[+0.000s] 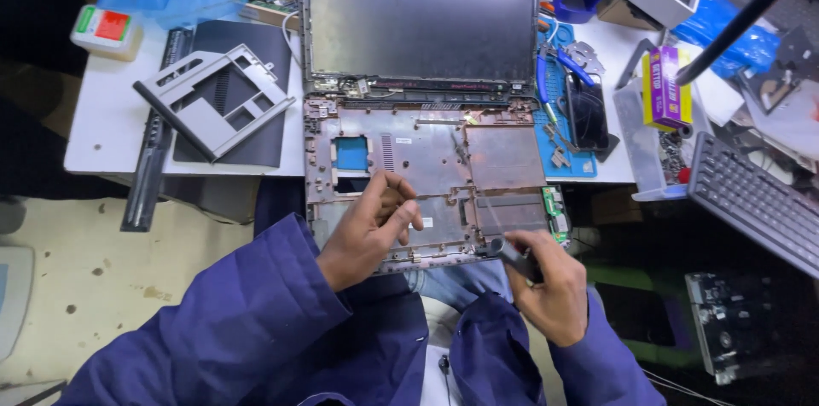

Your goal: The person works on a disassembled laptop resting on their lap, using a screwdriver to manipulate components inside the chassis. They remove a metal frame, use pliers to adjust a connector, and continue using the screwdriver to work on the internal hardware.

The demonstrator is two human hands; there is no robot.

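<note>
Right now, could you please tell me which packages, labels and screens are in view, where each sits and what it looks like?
Dark matte laptop screen: top centre, hinged open above the bare chassis, blank.
Black phone: right of the chassis on the blue mat, screen dark.
Purple and yellow carton: right side of the table, small oblong box.
White box with red and green label: far left table corner.

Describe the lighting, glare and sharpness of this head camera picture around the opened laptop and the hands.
Head view: even, cool overhead light on the opened laptop base, sharp and readable; the laptop screen shows a dull grey sheen, no hard glare; the left hand casts a soft shadow on the base; the right hand, gripping a dark tool, is slightly soft; the corners fall dark, with wide-angle bending of the table edge.
</note>
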